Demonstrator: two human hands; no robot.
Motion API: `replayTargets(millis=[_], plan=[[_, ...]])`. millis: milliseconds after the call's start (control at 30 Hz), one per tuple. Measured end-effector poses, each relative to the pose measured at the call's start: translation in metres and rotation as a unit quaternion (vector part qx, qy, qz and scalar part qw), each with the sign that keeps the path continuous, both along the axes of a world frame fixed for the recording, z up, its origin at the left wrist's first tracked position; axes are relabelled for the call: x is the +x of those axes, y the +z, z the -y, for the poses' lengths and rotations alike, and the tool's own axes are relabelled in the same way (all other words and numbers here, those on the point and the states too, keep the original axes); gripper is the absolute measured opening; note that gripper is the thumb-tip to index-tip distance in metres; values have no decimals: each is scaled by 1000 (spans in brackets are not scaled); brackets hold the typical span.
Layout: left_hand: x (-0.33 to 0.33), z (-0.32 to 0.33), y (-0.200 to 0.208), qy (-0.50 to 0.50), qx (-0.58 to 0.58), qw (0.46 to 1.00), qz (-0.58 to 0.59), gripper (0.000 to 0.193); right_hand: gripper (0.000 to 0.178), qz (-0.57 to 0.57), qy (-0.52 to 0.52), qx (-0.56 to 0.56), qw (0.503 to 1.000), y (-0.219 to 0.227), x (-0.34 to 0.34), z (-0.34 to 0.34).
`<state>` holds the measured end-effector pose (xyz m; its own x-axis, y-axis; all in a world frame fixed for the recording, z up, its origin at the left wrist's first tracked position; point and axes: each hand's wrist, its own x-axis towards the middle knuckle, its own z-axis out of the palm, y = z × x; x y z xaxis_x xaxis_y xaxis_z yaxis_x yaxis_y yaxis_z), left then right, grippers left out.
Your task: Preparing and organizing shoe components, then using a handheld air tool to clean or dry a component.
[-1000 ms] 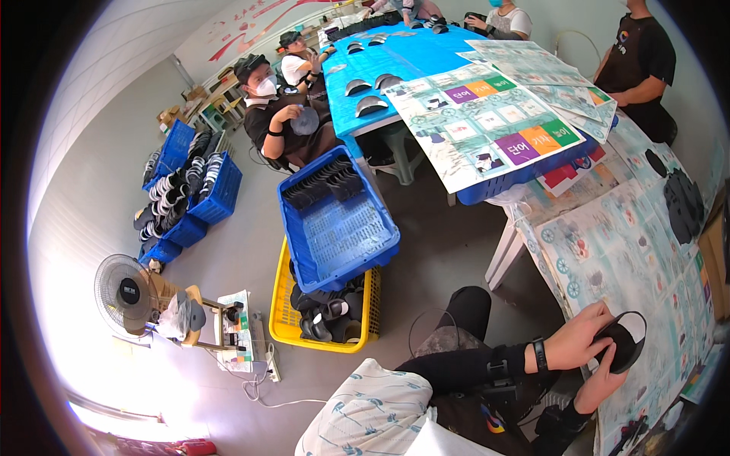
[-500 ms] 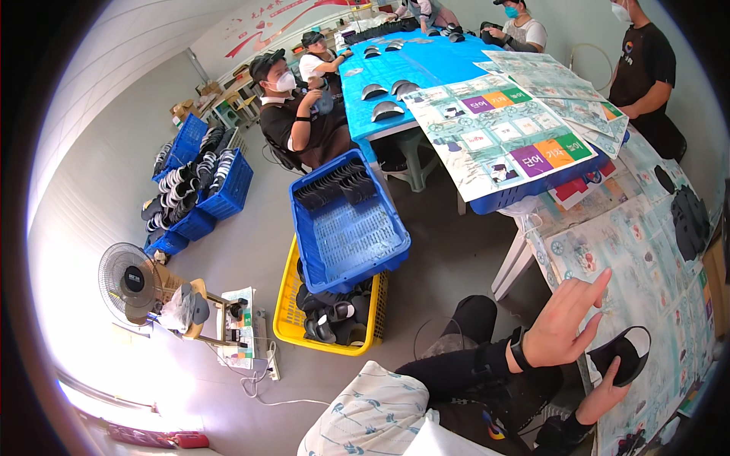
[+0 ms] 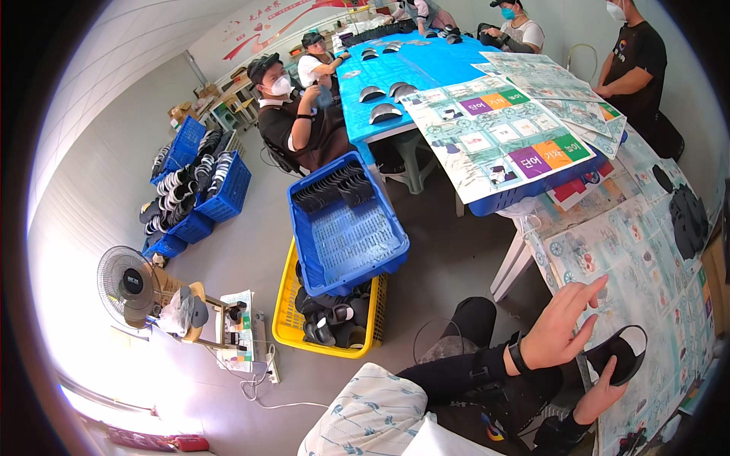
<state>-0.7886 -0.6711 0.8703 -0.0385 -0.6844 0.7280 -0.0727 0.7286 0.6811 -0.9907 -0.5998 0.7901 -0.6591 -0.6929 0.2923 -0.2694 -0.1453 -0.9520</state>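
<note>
My left hand (image 3: 553, 328), with a dark band at the wrist, is raised over the near edge of the paper-covered table. Its fingers are stretched and the thumb stands apart, with nothing visible between them. Close by and lower, my right hand (image 3: 599, 391) grips a black brim-shaped piece (image 3: 626, 366) with a thin dark rim and a pale patch near its upper end. The thumb lies across the piece; the other fingers are mostly hidden beneath it. My left hand is just up and left of the piece, and I cannot tell whether they touch.
Black flat pieces (image 3: 688, 220) lie on the paper-covered table (image 3: 578, 258) at right. Left of my knee, a blue basket (image 3: 350, 251) of black brims rests on a yellow basket (image 3: 285, 323). Printed sheets (image 3: 494, 137) overhang a blue crate. People sit around the blue table (image 3: 449, 64); a fan (image 3: 129, 285) stands left.
My left hand's fingers have bent and shifted slightly. My right hand keeps hold of the black piece, nearly in place. The standing person at far right has lowered their arms.
</note>
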Motion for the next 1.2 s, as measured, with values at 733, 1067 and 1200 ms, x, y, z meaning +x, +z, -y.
replayTargets(millis=[733,1067,1200], plan=[[-10,-3,-25,-183,140,973,23,34,40,23,38,19,999,4,26,-2],[-9,-1,-25,-172,133,976,21,30,36,41,61,24,997,-2,22,-3],[-3,4,-24,-158,124,979,17,29,36,28,48,35,998,0,23,-3]])
